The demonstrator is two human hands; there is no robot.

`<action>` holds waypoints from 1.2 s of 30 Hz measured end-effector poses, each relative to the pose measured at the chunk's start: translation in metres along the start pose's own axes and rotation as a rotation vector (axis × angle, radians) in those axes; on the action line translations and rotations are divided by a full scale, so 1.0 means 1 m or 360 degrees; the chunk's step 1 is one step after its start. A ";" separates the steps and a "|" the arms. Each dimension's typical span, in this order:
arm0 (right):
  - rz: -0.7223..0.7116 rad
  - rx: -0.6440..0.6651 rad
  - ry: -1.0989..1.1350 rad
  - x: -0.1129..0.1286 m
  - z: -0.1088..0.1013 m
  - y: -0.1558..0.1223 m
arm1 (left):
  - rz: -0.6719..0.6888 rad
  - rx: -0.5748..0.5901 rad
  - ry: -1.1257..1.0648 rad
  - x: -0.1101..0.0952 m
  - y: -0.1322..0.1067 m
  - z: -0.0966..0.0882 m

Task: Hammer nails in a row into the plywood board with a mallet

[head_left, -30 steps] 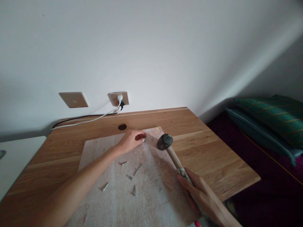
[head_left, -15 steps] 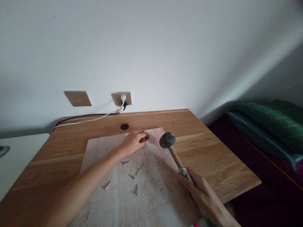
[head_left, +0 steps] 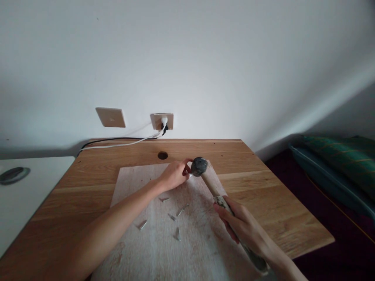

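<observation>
My right hand [head_left: 238, 220] is wrapped round the handle of a rubber mallet [head_left: 199, 167], whose dark, worn head stands at the fingertips of my left hand [head_left: 177, 175]. The mallet has a wooden shaft with a scuffed pale grip. My left hand rests near the far edge of a whitish wooden board [head_left: 146, 253], its thumb and finger pinched on a small shiny nail [head_left: 190, 175], mostly hidden by the fingers and the mallet head. Several silver nails [head_left: 182, 210] lie scattered on the board, nearer to me than my left hand.
The board lies on a wooden desk [head_left: 263, 203] with a round cable hole [head_left: 162, 155]. White and black cables [head_left: 129, 143] run along its back to a wall socket [head_left: 164, 121]. A white surface [head_left: 35, 199] adjoins at left; pillows [head_left: 336, 168] lie beyond the right edge.
The mallet head has come left and closer to my left hand, reaching its fingertips. My left hand stays pinched at the same part of the board. The whole view has shifted slightly.
</observation>
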State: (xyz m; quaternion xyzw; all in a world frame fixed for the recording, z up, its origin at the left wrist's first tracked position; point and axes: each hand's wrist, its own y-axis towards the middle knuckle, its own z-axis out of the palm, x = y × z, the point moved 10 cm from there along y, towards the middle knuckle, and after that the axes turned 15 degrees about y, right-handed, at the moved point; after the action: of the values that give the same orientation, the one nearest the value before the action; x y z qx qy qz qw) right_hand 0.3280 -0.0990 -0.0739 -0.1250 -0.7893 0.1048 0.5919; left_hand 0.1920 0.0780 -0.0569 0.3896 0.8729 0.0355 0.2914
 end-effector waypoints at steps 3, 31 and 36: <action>-0.0014 0.0001 0.0023 0.001 0.001 -0.001 | -0.0014 0.0025 -0.0015 -0.001 0.000 0.000; 0.0185 -0.0034 0.0130 -0.040 0.000 -0.037 | 0.0504 0.0421 0.0669 -0.068 -0.039 -0.032; 0.0220 -0.0141 0.0162 -0.054 -0.010 -0.036 | 0.0672 0.0569 0.0974 -0.104 -0.074 -0.007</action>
State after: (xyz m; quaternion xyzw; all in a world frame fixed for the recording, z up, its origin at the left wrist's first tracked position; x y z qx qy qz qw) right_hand 0.3491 -0.1501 -0.1088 -0.2104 -0.7516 0.1039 0.6164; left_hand 0.1942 -0.0445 -0.0222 0.5760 0.8127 0.0565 -0.0676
